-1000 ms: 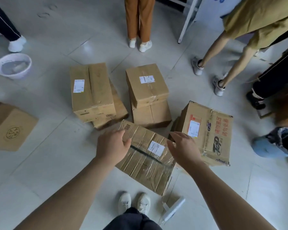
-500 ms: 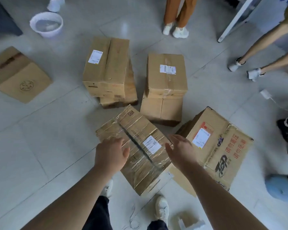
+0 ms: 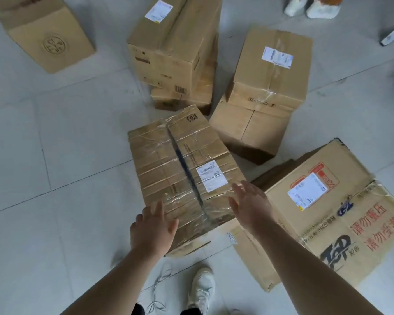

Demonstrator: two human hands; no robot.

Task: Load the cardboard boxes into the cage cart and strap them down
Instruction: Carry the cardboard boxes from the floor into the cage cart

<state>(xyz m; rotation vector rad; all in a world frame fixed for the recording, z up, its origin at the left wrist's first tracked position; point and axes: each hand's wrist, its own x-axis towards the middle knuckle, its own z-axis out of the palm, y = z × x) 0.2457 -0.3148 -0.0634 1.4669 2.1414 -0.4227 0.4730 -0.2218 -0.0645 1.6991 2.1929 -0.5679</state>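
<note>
A taped box (image 3: pixel 168 169) lies on the tiled floor (image 3: pixel 55 155) in the middle of the view, straight ahead of the person's white shoe (image 3: pixel 201 289). It is closed, wrapped in bands of clear tape, with a dark seam down its top and a white label (image 3: pixel 212 176) on its right half. What it contains is hidden.

The left grip (image 3: pixel 154 228) is over the box's near left corner, at about 7 o'clock from its centre, fingers straight and spread, holding nothing. The right grip (image 3: pixel 250 205) is at the box's right edge, at about 4 o'clock, also open-fingered and holding nothing. Whether either palm touches the cardboard cannot be told.

At 12 o'clock from the taped box stands a stack of two closed boxes, the tall upper box (image 3: pixel 173 42) resting on a lower box (image 3: pixel 182 98). At 1 o'clock a second stack stands just beside it, a labelled box (image 3: pixel 271 64) on a plain box (image 3: pixel 248 128). At 4 o'clock lies a large printed box (image 3: pixel 328 212) with red and black lettering, close to the taped one. At 10 o'clock, well apart, sits a stamped box (image 3: pixel 43 35). All are shut, their contents unseen.
</note>
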